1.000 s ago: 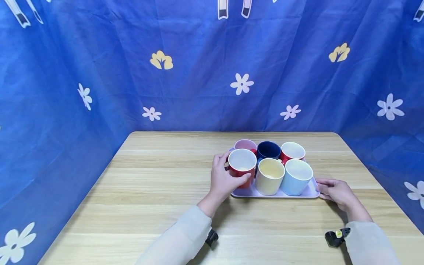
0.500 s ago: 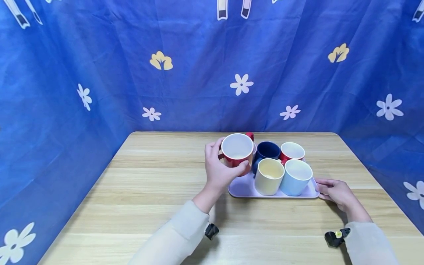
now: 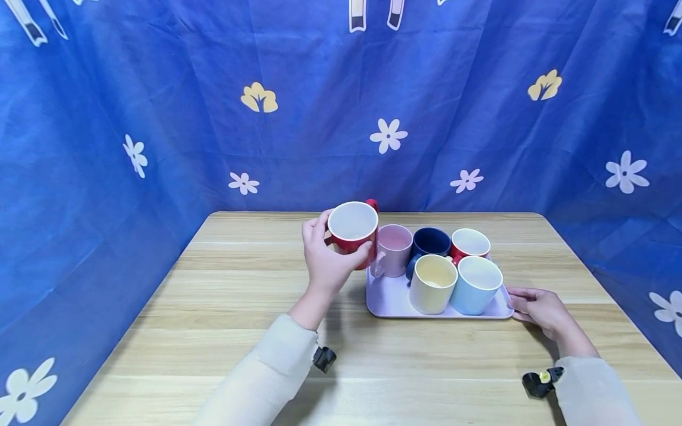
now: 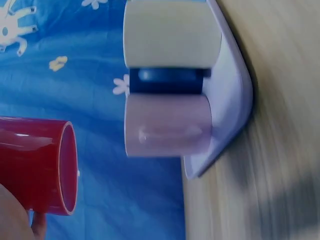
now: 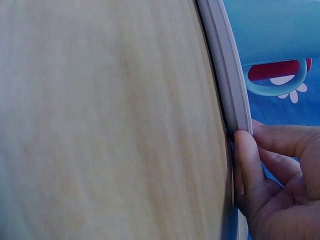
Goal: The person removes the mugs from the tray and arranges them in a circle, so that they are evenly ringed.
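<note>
My left hand [image 3: 325, 260] grips a red mug [image 3: 362, 251] with a white inside, thumb on its near side and fingers behind. The mug is held in the air just left of the lilac tray [image 3: 389, 302]; in the left wrist view its red wall [image 4: 30, 160] is apart from the other mugs. My right hand [image 3: 538, 310] pinches the tray's right edge; the right wrist view shows thumb and fingers at the rim [image 5: 235, 90]. On the tray stand a pink mug [image 3: 394, 254], a navy mug [image 3: 430, 241], a cream mug [image 3: 433, 290], a light blue mug [image 3: 476, 290] and another red mug [image 3: 470, 244].
The tray rests on a light wood-grain table [image 3: 240, 296], right of its middle. A blue curtain [image 3: 319, 118] with flowers hangs behind the table's back edge. The tray's front left corner is bare.
My left hand has lifted the red mug off the tray's front left and carried it up and left, uncovering the pink mug. My right hand has stayed at the tray's edge.
</note>
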Demonstrator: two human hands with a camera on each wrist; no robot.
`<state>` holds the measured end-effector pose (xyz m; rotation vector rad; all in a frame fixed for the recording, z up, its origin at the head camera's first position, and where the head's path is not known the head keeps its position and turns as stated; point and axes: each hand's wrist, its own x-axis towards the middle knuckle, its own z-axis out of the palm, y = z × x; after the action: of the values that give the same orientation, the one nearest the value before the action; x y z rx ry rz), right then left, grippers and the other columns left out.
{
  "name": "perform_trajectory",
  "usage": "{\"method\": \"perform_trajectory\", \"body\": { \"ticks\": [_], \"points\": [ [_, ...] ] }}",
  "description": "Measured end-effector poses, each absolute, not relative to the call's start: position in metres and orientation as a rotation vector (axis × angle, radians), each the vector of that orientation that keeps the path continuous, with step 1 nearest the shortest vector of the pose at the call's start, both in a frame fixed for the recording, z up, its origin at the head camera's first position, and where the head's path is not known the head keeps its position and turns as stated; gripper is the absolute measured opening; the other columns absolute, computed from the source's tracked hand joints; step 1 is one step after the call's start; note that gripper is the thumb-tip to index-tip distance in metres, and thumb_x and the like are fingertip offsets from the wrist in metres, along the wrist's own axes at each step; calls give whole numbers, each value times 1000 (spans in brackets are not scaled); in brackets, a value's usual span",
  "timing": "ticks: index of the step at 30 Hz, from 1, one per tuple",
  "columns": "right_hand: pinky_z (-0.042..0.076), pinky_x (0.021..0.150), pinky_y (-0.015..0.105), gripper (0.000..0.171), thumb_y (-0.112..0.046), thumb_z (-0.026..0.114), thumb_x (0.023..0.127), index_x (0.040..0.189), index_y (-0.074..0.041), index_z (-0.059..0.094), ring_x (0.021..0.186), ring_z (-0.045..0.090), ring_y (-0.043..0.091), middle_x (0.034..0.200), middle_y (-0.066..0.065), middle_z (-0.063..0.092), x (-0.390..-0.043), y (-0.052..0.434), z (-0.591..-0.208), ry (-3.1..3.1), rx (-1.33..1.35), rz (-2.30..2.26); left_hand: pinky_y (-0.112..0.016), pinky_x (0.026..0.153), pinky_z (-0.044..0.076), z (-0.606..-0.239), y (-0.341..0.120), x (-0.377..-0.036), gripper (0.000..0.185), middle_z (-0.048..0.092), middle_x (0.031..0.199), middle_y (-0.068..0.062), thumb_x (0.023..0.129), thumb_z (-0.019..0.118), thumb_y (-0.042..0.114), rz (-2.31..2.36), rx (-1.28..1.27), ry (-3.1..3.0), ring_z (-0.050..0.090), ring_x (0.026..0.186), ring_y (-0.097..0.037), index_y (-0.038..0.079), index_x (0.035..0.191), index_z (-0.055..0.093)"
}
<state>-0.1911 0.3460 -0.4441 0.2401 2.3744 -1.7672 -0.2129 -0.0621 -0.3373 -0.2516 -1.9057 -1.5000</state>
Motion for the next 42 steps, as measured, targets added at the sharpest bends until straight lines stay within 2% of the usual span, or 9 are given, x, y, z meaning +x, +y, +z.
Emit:
{"method": "perform_trajectory", "body": {
  "ticks": [6,11,21,29,37,42],
  "points": [
    [55,72,26,52,-3,61,91,130,22,38,80,63,4,104,6,66,-191,346,-445,2366,233,-1779,-40,80,51,-345,-78,-225,75,43,113,-12,57,87,16,-1494,-155,-1938,51,106,-21,4,124,57],
    [55,72,27,51,-3,61,91,130,22,38,81,63,4,106,11,66,-190,346,-445,2377,236,-1768,-37,83,50,-354,-90,-234,73,43,115,-13,60,87,16,-1464,-86,-1976,52,103,-23,3,125,56],
    [55,72,27,51,-5,60,92,131,21,39,81,63,4,110,15,64,-191,346,-445,2396,244,-1745,-40,89,46,-372,-111,-254,71,43,116,-15,61,87,20,-1357,11,-2045,50,103,-27,5,123,57],
    [55,72,27,51,-5,60,92,131,20,39,80,63,3,113,19,63,-190,345,-445,2414,275,-1725,-38,90,45,-382,-118,-266,71,42,118,-14,61,88,22,-1362,99,-2065,53,101,-27,6,123,57],
    [55,72,27,51,-5,60,92,131,21,39,81,63,3,112,16,64,-191,347,-446,2412,267,-1740,-44,90,45,-389,-123,-278,71,42,119,-13,62,87,29,-1317,243,-2078,48,112,-27,7,122,57],
    [55,72,27,51,-5,60,92,130,21,39,81,63,5,114,21,63,-190,345,-444,2418,263,-1731,-46,88,46,-396,-128,-283,74,43,122,-11,61,87,33,-1255,338,-2091,48,113,-26,9,123,56]
  ]
}}
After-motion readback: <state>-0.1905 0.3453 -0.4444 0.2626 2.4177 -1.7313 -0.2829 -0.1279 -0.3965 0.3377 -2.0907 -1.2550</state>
